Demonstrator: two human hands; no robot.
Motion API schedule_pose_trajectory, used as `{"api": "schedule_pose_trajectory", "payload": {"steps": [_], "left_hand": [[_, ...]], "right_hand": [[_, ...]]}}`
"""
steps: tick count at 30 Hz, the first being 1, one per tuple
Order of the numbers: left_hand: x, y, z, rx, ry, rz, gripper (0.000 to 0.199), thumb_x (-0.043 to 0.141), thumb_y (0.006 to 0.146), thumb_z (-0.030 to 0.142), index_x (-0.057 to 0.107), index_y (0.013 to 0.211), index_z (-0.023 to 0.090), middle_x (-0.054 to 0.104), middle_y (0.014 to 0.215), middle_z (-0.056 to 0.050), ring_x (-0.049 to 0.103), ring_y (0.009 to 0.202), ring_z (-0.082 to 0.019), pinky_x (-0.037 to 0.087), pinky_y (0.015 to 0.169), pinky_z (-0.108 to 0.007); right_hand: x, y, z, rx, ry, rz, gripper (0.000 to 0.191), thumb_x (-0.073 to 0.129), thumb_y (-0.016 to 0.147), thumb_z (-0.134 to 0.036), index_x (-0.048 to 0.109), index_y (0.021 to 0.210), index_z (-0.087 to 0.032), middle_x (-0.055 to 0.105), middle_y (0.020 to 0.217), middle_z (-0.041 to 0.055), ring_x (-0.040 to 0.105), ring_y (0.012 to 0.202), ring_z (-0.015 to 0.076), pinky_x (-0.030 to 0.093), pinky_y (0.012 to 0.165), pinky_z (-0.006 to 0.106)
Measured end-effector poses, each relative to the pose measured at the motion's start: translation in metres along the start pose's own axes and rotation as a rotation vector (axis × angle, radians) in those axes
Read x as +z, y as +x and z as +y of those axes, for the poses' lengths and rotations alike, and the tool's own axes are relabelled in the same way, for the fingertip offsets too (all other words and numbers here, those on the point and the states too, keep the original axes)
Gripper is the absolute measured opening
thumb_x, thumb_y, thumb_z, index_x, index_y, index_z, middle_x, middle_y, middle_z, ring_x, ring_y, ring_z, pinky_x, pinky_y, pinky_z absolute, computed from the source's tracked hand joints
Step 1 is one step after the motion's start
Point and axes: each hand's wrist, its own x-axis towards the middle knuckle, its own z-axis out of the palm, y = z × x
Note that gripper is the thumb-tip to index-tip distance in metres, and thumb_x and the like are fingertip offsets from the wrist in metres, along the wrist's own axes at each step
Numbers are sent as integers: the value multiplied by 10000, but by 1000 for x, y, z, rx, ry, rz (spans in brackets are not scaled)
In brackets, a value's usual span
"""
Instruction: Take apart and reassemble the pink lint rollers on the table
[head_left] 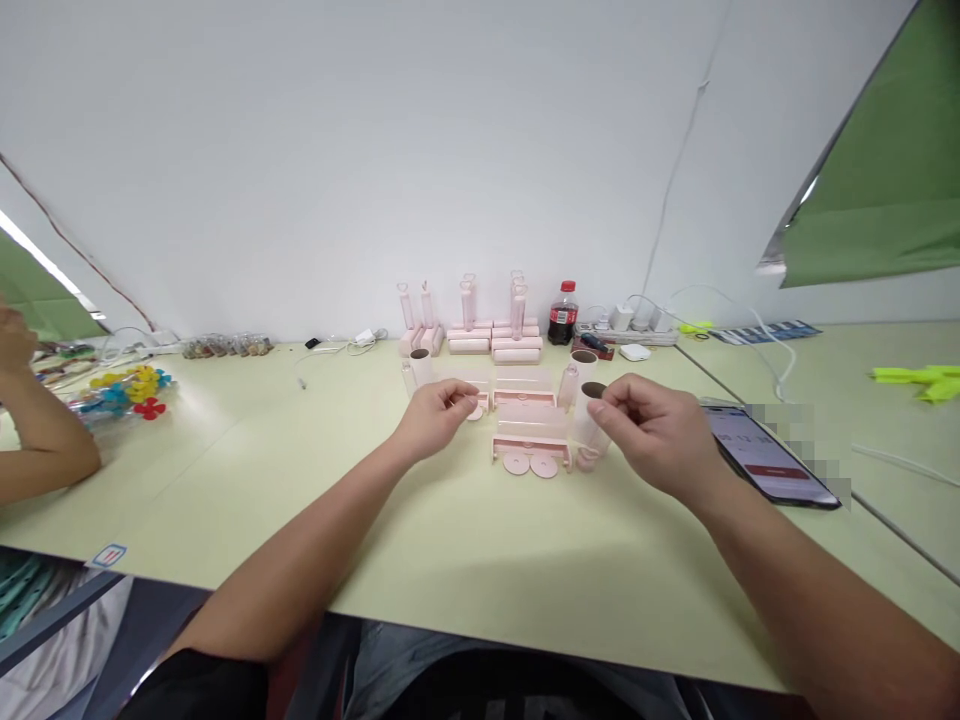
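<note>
My left hand [435, 418] is closed in a pinch at the left of the pink parts; whatever is between the fingertips is too small to make out. A small pink disc [475, 413] shows just under those fingertips. My right hand [656, 432] is closed, thumb and forefinger tips overlapping the rim of an upright white roll [583, 422]; I cannot tell whether they touch it. Between the hands lies a pink tray-like case [531, 450] with a clear cover [536, 421]. Two pink discs [544, 467] rest before it. Another similar case [517, 399] sits behind.
Pink cases [517, 350] with upright clear-pink handles stand along the wall beside a cola bottle [562, 315]. A power strip [645, 337] and a phone [772, 455] are at right. Colourful plastic flowers [139, 388] and another person's arm [45, 455] are at left.
</note>
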Motion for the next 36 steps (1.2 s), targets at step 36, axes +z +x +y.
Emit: {"api": "schedule_pose_trajectory", "payload": {"steps": [36], "left_hand": [[-118,245,-64,-285,830,257,604,679,675,242,578,1264,158,467,1387,-186,532,1146,-352,450,918,-434]], "right_hand": [[32,-16,0,-190,133,-329,135,543,872,-224,613,760,-195,603,618,-14,502,531,96,388,509,205]]}}
